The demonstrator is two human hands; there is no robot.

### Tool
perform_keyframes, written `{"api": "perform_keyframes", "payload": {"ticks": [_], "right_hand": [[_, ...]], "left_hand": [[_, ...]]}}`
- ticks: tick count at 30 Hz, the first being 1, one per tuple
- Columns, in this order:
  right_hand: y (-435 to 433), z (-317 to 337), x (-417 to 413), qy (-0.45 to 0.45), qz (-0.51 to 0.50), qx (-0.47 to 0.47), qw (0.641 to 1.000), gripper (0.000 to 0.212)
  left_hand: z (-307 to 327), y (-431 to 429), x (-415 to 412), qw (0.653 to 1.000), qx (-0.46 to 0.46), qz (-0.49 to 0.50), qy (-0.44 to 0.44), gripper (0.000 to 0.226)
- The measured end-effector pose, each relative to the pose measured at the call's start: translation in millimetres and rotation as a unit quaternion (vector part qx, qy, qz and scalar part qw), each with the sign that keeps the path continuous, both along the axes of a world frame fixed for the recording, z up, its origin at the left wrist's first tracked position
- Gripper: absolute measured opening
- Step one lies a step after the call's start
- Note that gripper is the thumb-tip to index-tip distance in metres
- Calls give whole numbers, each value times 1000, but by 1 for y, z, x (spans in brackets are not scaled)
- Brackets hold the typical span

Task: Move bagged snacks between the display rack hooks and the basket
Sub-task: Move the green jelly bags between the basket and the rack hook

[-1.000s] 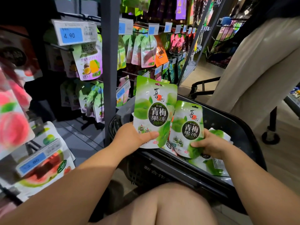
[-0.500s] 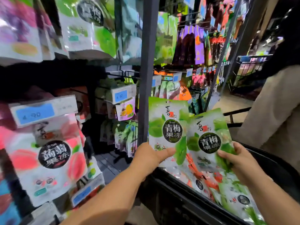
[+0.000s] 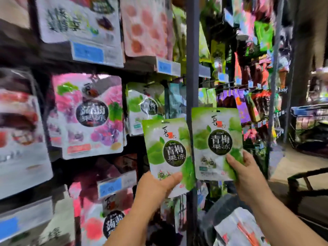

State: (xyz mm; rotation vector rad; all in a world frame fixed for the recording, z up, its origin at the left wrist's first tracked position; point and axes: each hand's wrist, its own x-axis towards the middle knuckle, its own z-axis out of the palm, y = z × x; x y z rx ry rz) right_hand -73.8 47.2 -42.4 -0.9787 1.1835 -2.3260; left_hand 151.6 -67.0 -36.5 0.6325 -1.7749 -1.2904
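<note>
In the head view, the left hand pinches the lower edge of a flat green-and-white plastic jelly pouch. The thumb lies across the printed front and the fingers are hidden behind. The right hand grips a second green-and-white pouch of the same print by its lower right corner, in much the same way. Both pouches stand upright, just beside each other, in front of the display rack's grey metal upright post and well above the black plastic basket, whose rim shows under the right forearm. White-and-red bags lie in that basket.

Holding each pouch by its bottom leaves the top edge, with its hang-hole, free and facing the rack, which I judge suits threading it onto a hook. A hanging green pouch of matching print sits just behind and above the left-hand one, right of a pink grape-printed pouch. That row looks like the likely destination, though the hooks themselves are too blurred to make out.

With one pouch in each hand, neither is free to steady the hook. The soft top may fold instead of catching, so the hole should be lined up squarely first.
</note>
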Motion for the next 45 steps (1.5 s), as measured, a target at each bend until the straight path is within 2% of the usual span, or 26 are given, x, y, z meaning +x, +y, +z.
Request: {"api": "perform_keyframes", "payload": {"ticks": [5, 8, 10, 19, 28, 39, 45], "right_hand": [[-37, 51, 28, 9, 75, -37, 996, 45], [-56, 75, 37, 15, 91, -40, 995, 29], [-69, 87, 39, 17, 99, -28, 995, 22], [-106, 126, 51, 67, 97, 12, 993, 20], [-121, 141, 53, 50, 91, 16, 994, 19], [-125, 141, 47, 22, 94, 30, 995, 12], [-132, 144, 48, 27, 69, 50, 996, 14]], "left_hand": [[32, -5, 25, 997, -36, 65, 38, 26], [49, -10, 36, 992, -68, 107, 26, 17], [55, -13, 41, 989, -78, 118, 32, 19], [57, -20, 40, 987, -72, 143, 26, 18], [55, -25, 44, 983, -75, 170, 5, 19], [45, -14, 55, 990, -53, 118, 53, 19], [41, -17, 57, 990, -34, 122, 60, 18]]}}
